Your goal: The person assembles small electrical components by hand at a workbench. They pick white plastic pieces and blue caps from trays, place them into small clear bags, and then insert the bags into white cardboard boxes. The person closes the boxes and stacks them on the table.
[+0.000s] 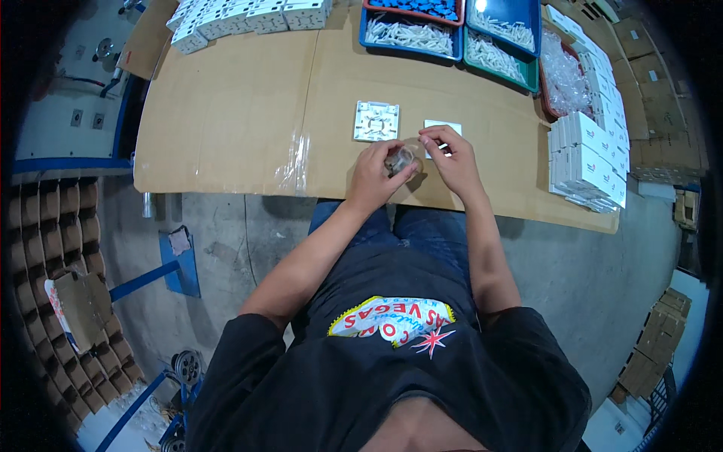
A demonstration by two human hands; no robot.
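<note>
My left hand (373,175) is closed around a small roundish, greyish see-through thing (400,158) near the table's front edge. Its exact kind is too small to tell; it looks coiled or ring-like. Beside it, my right hand (453,160) is raised with thumb and forefinger pinched together, and whatever is between them cannot be made out. Just beyond my left hand lies a square white plastic frame (376,120) with moulded details facing up. A flat white plate (443,123) lies partly hidden under my right hand's fingers.
Brown cardboard covers the table (226,113). White boxed units (256,15) are lined up at the far left. Trays of white slim parts (410,36) and a blue-parts tray (422,7) stand at the back. White boxes (591,162) are stacked right, next to a bin of clear bags (565,79).
</note>
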